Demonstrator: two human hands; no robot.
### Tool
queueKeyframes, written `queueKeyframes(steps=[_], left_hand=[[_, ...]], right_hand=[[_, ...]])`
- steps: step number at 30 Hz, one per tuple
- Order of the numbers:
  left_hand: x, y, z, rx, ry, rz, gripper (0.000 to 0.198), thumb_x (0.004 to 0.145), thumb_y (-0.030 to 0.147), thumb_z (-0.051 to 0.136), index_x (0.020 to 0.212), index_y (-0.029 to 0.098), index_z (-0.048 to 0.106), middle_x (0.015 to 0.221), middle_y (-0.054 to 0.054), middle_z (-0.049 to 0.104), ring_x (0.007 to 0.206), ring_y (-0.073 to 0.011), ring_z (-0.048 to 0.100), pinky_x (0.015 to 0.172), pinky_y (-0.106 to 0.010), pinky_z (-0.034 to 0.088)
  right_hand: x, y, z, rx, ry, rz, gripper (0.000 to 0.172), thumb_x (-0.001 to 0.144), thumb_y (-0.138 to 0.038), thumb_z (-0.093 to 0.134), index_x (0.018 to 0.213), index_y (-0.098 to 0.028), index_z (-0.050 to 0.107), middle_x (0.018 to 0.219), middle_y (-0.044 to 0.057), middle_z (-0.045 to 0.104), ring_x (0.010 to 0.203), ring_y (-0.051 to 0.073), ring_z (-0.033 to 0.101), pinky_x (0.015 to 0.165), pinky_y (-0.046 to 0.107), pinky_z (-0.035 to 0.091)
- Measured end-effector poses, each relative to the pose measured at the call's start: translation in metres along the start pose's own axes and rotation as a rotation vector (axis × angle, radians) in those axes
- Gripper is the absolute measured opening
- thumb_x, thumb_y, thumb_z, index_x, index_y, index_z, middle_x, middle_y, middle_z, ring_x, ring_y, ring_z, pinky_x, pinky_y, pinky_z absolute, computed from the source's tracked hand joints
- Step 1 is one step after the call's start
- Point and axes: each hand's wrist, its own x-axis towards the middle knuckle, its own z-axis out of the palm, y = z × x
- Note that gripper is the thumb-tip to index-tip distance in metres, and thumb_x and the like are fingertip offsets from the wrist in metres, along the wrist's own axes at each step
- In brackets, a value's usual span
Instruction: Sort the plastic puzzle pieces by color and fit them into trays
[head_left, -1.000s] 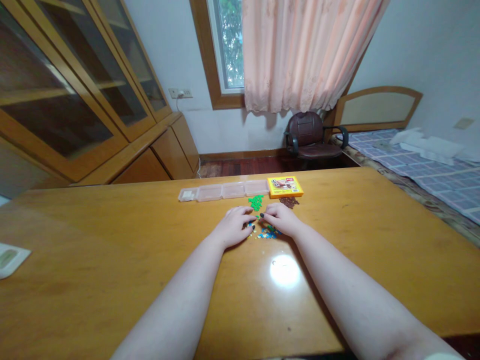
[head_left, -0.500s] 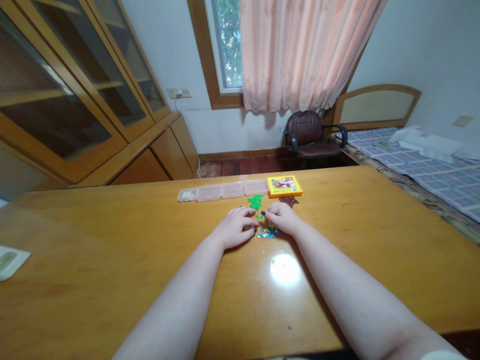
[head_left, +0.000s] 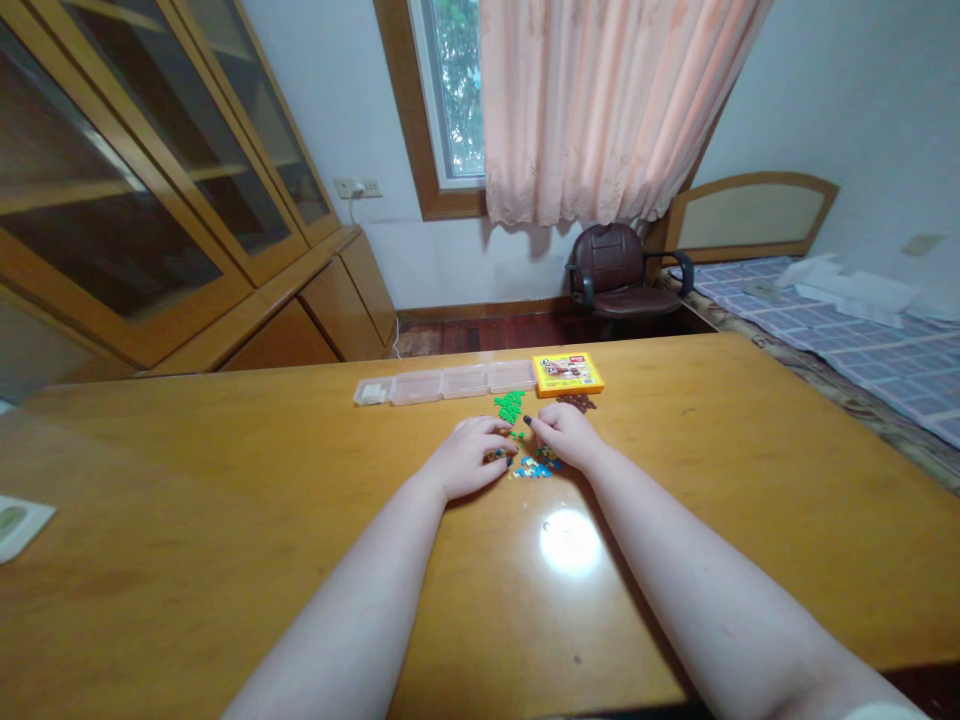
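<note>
My left hand (head_left: 472,458) rests on the table with its fingers apart and bent, over a few small dark pieces partly hidden below the fingertips. Opposite it, my right hand (head_left: 566,434) is curled with the thumb pointing left; whatever the fingers hold is hidden. Between the hands lies a loose pile of small blue and pale yellow pieces (head_left: 533,468). Beyond the left fingertips is a heap of green pieces (head_left: 510,404), with a few stray ones nearer. Dark brown pieces (head_left: 576,402) lie just past my right hand.
A yellow box (head_left: 568,374) with a printed lid lies beyond the brown pieces. To its left runs a row of clear plastic trays (head_left: 441,384). A white object (head_left: 22,525) sits at the table's left edge. An office chair (head_left: 615,270) stands past the far edge.
The view has shifted very slightly. Both hands stay at nearly the same spots, with only small finger movements over the pieces.
</note>
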Motion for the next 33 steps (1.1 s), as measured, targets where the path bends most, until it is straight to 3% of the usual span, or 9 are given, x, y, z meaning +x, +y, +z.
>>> queueKeyframes(steps=[12, 18, 21, 27, 30, 33], left_hand=[[0.001, -0.002, 0.002, 0.023, 0.046, -0.029, 0.023, 0.080, 0.024, 0.053, 0.096, 0.027, 0.069, 0.117, -0.003, 0.060, 0.108, -0.0212, 0.053, 0.098, -0.041, 0.039], [0.003, 0.000, -0.002, 0.033, -0.011, -0.011, 0.022, 0.082, 0.027, 0.052, 0.096, 0.027, 0.069, 0.098, -0.001, 0.067, 0.097, -0.0192, 0.056, 0.098, -0.041, 0.036], [0.002, 0.000, -0.002, 0.026, -0.047, -0.011, 0.025, 0.084, 0.032, 0.052, 0.104, 0.028, 0.066, 0.108, -0.002, 0.066, 0.108, -0.0210, 0.053, 0.104, -0.046, 0.028], [0.002, -0.007, 0.004, 0.061, -0.068, -0.170, 0.038, 0.088, 0.038, 0.045, 0.124, 0.028, 0.054, 0.130, -0.001, 0.055, 0.130, -0.0264, 0.034, 0.110, -0.056, 0.013], [0.002, -0.010, 0.005, 0.072, -0.058, -0.237, 0.044, 0.087, 0.038, 0.044, 0.130, 0.026, 0.048, 0.136, -0.003, 0.049, 0.132, -0.0265, 0.031, 0.111, -0.055, 0.012], [0.002, -0.010, 0.004, 0.075, -0.018, -0.259, 0.041, 0.087, 0.036, 0.045, 0.126, 0.025, 0.052, 0.133, -0.004, 0.052, 0.127, -0.0247, 0.038, 0.111, -0.052, 0.016]], right_hand=[[0.001, 0.001, -0.002, -0.016, 0.053, -0.038, 0.044, 0.091, -0.035, 0.043, 0.058, -0.015, 0.066, 0.056, 0.003, 0.058, 0.056, 0.012, 0.048, 0.059, 0.026, 0.033], [0.001, -0.003, -0.002, -0.045, -0.072, -0.126, 0.039, 0.087, -0.028, 0.049, 0.052, -0.015, 0.063, 0.052, 0.001, 0.055, 0.056, 0.011, 0.046, 0.061, 0.025, 0.033], [0.001, -0.004, -0.001, -0.074, -0.072, -0.170, 0.035, 0.085, -0.026, 0.052, 0.054, -0.016, 0.062, 0.054, 0.001, 0.056, 0.059, 0.012, 0.047, 0.064, 0.026, 0.033], [0.002, -0.003, -0.001, -0.152, 0.029, -0.149, 0.027, 0.087, -0.031, 0.052, 0.070, -0.017, 0.068, 0.073, 0.005, 0.066, 0.072, 0.015, 0.050, 0.073, 0.029, 0.032], [0.002, -0.003, -0.001, -0.168, 0.075, -0.120, 0.027, 0.089, -0.031, 0.050, 0.078, -0.018, 0.070, 0.081, 0.005, 0.068, 0.078, 0.016, 0.051, 0.076, 0.030, 0.032], [0.001, -0.004, -0.003, -0.154, 0.087, -0.106, 0.033, 0.090, -0.029, 0.046, 0.070, -0.017, 0.069, 0.070, 0.004, 0.066, 0.073, 0.016, 0.051, 0.073, 0.029, 0.033]])
